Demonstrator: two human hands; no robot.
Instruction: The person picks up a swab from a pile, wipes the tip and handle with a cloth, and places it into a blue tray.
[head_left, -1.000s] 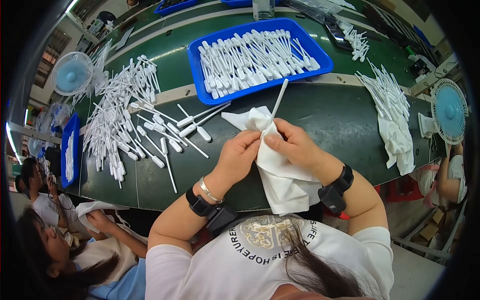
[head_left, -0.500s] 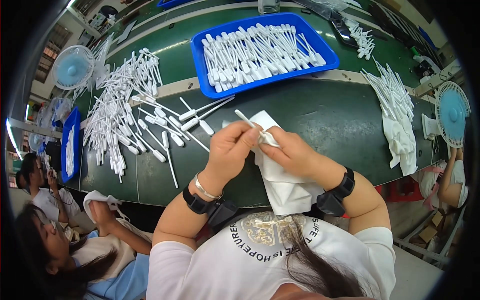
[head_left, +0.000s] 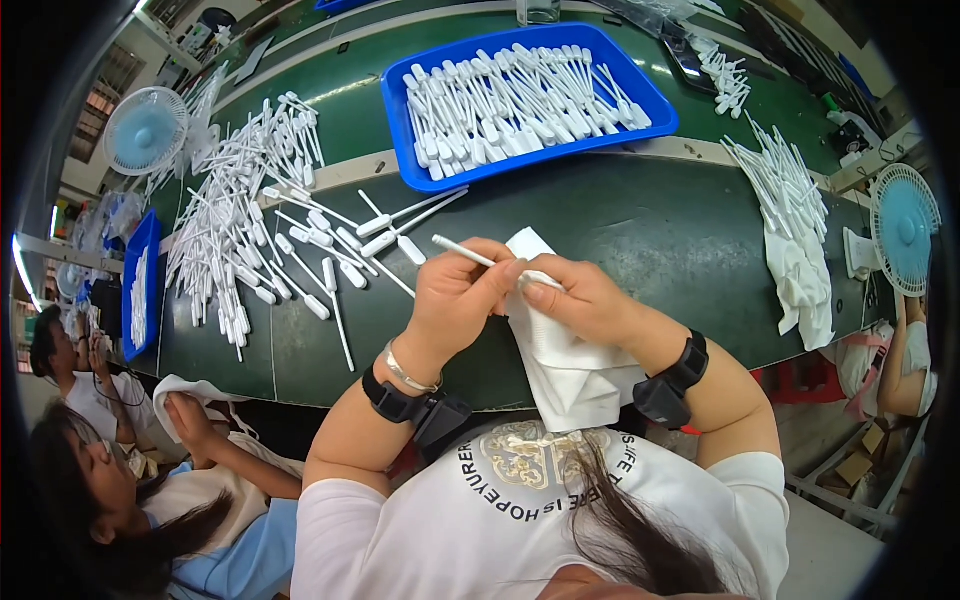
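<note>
Left hand [head_left: 450, 295]: fingers closed, thumb and forefinger pinching a slim white plastic stem [head_left: 462, 250].
Right hand [head_left: 580, 300]: closed on a folded white ribbed cloth [head_left: 572, 372], thumb toward the left hand.
Stem: at the left hand's fingertips, above the table, free end pointing up and left; its other end is hidden by hands and cloth.
Central tray: a shallow blue plastic rectangular tray [head_left: 396, 130], filled with white plastic bulb-ended pipettes [head_left: 500, 105], bulbs along both long sides.
Far-left tray: a narrower-looking blue plastic tray [head_left: 152, 240], seen at a slant, also holding slim white pieces.
Top-edge container: a clear, upright container [head_left: 538, 12], cut off by the frame; contents unclear.
Loose pile: more white pipettes [head_left: 240, 205] heaped on the dark green tabletop [head_left: 650, 250], left of the central tray.
</note>
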